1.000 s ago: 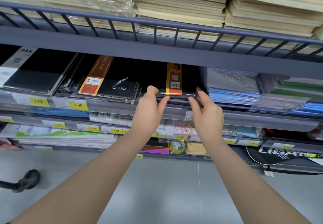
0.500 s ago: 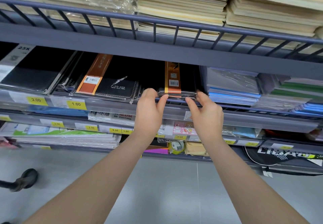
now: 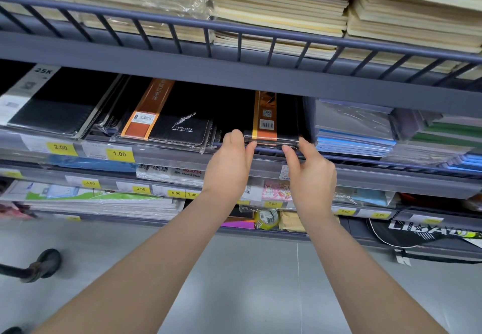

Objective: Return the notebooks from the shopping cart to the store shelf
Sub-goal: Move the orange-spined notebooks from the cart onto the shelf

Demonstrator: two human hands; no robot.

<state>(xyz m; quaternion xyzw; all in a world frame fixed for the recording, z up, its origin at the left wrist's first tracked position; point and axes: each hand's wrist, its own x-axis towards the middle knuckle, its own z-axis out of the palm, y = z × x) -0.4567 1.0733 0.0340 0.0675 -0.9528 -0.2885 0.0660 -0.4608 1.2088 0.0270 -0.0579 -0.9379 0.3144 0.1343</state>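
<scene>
A black notebook with an orange band [image 3: 271,122], wrapped in clear plastic, lies on top of a small stack on the middle shelf [image 3: 182,157]. My left hand [image 3: 229,161] touches the stack's near left corner with thumb and fingertips. At the near right corner my right hand [image 3: 310,174] does the same. Both hands have their fingers fairly straight against the front edge of the stack. A second black notebook with an orange band [image 3: 167,127] lies to the left on the same shelf.
Tall stacks of cream notebooks [image 3: 281,5] fill the top shelf behind a grey rail [image 3: 234,31]. Blue exercise books [image 3: 354,135] sit right of the black stack. Lower shelves hold paper goods and yellow price tags [image 3: 119,154]. A cart wheel [image 3: 44,264] shows at lower left.
The view has shifted slightly. Both hands have drawn a little closer together at the front edge of the black notebook stack, which sits a bit deeper on the shelf.
</scene>
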